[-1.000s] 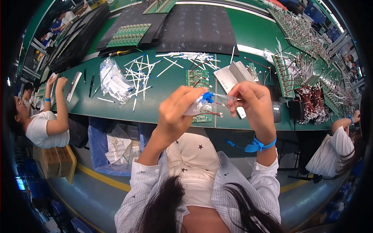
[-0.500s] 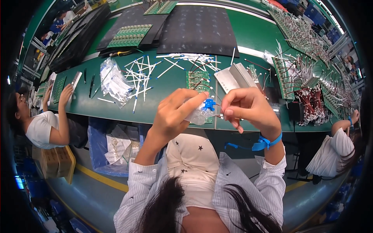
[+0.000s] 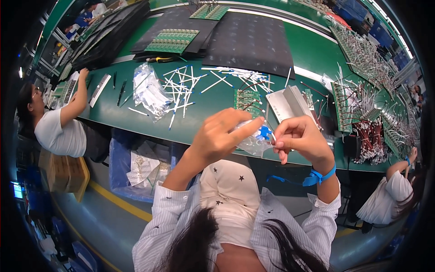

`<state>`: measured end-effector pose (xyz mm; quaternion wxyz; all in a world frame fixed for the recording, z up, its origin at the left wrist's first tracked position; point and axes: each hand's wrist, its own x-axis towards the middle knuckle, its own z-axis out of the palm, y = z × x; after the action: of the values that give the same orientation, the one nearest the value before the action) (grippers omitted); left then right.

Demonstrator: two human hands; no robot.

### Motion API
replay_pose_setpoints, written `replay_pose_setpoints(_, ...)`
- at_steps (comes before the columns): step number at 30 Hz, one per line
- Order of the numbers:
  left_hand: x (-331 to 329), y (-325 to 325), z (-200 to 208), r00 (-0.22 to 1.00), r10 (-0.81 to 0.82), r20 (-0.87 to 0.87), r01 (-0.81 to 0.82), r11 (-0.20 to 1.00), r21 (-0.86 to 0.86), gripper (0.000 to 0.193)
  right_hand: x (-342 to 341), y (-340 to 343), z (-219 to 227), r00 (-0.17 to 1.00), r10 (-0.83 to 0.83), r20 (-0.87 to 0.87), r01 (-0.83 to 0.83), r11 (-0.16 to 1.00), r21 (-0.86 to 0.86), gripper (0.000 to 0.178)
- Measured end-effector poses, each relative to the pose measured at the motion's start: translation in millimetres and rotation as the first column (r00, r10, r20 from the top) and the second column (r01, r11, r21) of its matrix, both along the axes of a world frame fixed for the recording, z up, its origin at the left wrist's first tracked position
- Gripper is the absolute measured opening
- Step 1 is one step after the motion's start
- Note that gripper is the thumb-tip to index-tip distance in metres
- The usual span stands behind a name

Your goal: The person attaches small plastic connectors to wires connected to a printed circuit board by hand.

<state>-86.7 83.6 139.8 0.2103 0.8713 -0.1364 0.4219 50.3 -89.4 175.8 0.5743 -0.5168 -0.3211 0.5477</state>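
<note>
My left hand is closed on a small clear plastic bag, with bright blue pieces showing at its right side. Close by, my right hand pinches thumb against fingers at the edge of those blue pieces. A thin pale bit shows at its fingertips, too small to name. Just beyond my hands lies a green circuit board with dark red wires and white connectors. To its right stands a bent silver metal bracket, beside the board and behind my right hand.
White strips with blue ends lie scattered beyond a clear bag of strips. Black sheets carry green boards at the back. Wired boards crowd the right. Co-workers sit at both sides; a blue bin stands below.
The whole view has shifted, so the table appears lower and further right. My hands stay together at the bag. The co-worker at left has raised an arm off the white comb-like strip.
</note>
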Motion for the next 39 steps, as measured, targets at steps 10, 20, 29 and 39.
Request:
replay_pose_setpoints(10, -3, 5, -2, 0.999, -0.02, 0.032, 0.023, 0.995, -0.095, 0.042, -6, -2, -4, 0.996, 0.083, 0.031, -0.086, 0.989, 0.118, 0.009)
replay_pose_setpoints(20, -23, 26, -15, 0.993, 0.065, -0.094, -0.111, 0.729, -0.676, 0.026, -7, 1, 1, 0.922, -0.363, -0.133, 0.385, 0.893, 0.233, 0.016)
replay_pose_setpoints(29, -18, 22, -22, 0.997, 0.015, -0.082, -0.073, 0.627, -0.776, 0.02, -8, 7, -12, 0.895, -0.445, -0.03, 0.437, 0.86, 0.264, 0.017)
replay_pose_setpoints(39, 13, 48, -50, 0.982, -0.011, -0.188, -0.165, 0.422, -0.892, 0.026, 13, 0, -101, 0.355, -0.886, 0.297, 0.717, 0.462, 0.522, 0.01)
